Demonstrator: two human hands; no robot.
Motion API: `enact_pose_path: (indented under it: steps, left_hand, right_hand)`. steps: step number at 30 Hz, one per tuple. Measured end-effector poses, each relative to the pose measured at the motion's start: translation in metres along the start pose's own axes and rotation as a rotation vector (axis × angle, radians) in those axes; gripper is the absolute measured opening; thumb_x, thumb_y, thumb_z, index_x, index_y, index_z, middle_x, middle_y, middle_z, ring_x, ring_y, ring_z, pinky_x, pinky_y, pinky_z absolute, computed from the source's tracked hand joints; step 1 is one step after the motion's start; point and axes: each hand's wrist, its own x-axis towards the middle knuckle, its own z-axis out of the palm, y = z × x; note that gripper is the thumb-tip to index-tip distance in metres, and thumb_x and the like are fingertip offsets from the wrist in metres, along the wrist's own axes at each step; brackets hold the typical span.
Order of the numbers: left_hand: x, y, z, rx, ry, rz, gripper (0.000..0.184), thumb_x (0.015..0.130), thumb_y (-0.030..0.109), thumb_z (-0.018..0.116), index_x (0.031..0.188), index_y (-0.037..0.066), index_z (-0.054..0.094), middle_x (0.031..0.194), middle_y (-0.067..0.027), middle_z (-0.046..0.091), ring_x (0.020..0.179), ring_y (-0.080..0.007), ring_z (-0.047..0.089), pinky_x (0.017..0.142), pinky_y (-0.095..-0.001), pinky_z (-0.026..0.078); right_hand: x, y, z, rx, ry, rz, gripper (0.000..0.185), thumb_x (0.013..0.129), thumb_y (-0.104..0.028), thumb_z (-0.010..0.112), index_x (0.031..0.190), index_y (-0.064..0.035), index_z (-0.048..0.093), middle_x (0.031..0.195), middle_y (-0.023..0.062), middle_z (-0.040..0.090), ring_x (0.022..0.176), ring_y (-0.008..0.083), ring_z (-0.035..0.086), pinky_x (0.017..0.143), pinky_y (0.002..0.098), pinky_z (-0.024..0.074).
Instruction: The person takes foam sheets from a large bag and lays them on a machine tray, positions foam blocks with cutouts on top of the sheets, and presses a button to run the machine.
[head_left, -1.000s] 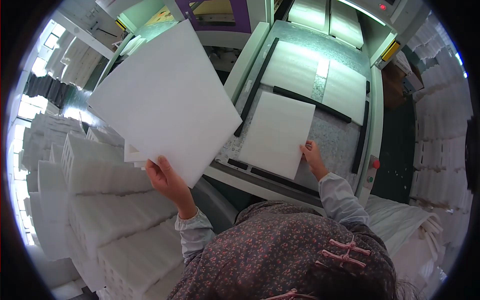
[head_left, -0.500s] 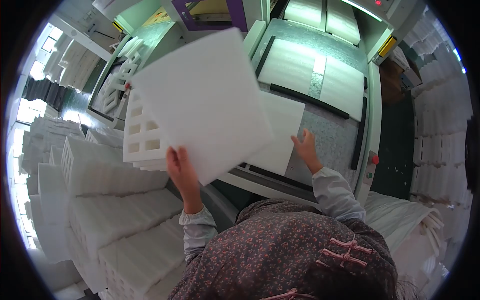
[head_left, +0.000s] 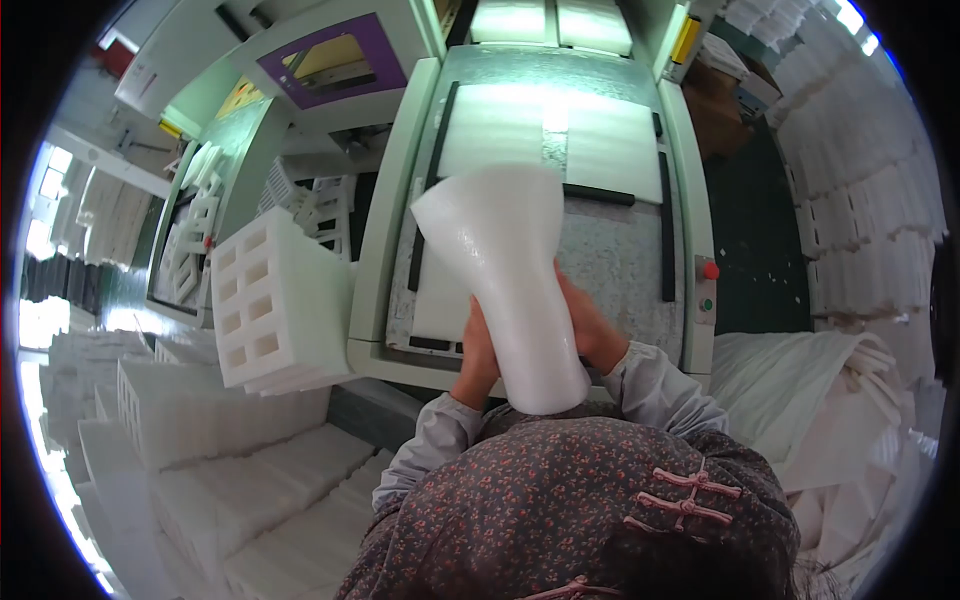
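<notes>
A white foam sheet [head_left: 505,265] is bent into a curved trough between my two hands, above the near part of the machine's metal bed [head_left: 620,250]. My left hand [head_left: 480,345] is closed on its left side, the fingers partly hidden behind the foam. On the right side my right hand [head_left: 592,325] presses against the same sheet, its fingertips also partly covered. Under and left of it, another white sheet [head_left: 435,305] lies on the bed. Farther back, two white foam sheets [head_left: 485,130] [head_left: 620,155] lie side by side between black strips [head_left: 600,195].
A stack of foam pieces with square holes [head_left: 285,300] stands left of the bed. Large foam blocks [head_left: 240,460] are piled at lower left. Red and green buttons [head_left: 709,285] sit on the right frame. White sheeting [head_left: 800,400] hangs at right, and a purple-framed window [head_left: 335,65] is behind.
The sheet, flat and held by my left hand alone before, is now bent between both hands. My right hand has gone from open to gripping it. The camera view has shifted.
</notes>
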Motion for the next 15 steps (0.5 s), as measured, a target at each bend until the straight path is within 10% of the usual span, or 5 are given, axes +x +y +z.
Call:
enact_pose_path:
  steps: [8, 15]
  left_hand:
    - [0.026, -0.023, 0.019, 0.143, -0.204, -0.213, 0.053, 0.089, 0.020, 0.051, 0.133, -0.001, 0.029, 0.111, -0.0229, 0.056, 0.095, -0.0273, 0.058, 0.078, -0.0335, 0.046]
    - [0.057, -0.103, 0.082, 0.304, -0.378, 0.249, 0.070, 0.083, 0.010, 0.059, 0.140, 0.001, 0.019, 0.130, -0.0263, 0.042, 0.113, -0.0348, 0.051, 0.089, -0.0368, 0.043]
  right_hand:
    - [0.066, 0.015, -0.137, -0.348, 0.281, -0.407, 0.051, 0.094, -0.043, 0.045, 0.112, 0.0029, 0.056, 0.094, 0.0052, 0.061, 0.075, 0.0086, 0.052, 0.066, 0.0209, 0.0425]
    - [0.083, 0.063, -0.212, -0.706, 0.503, -0.692, 0.041, 0.089, -0.034, 0.053, 0.110, 0.0016, 0.053, 0.102, 0.0112, 0.056, 0.084, 0.0195, 0.052, 0.075, 0.0288, 0.0429]
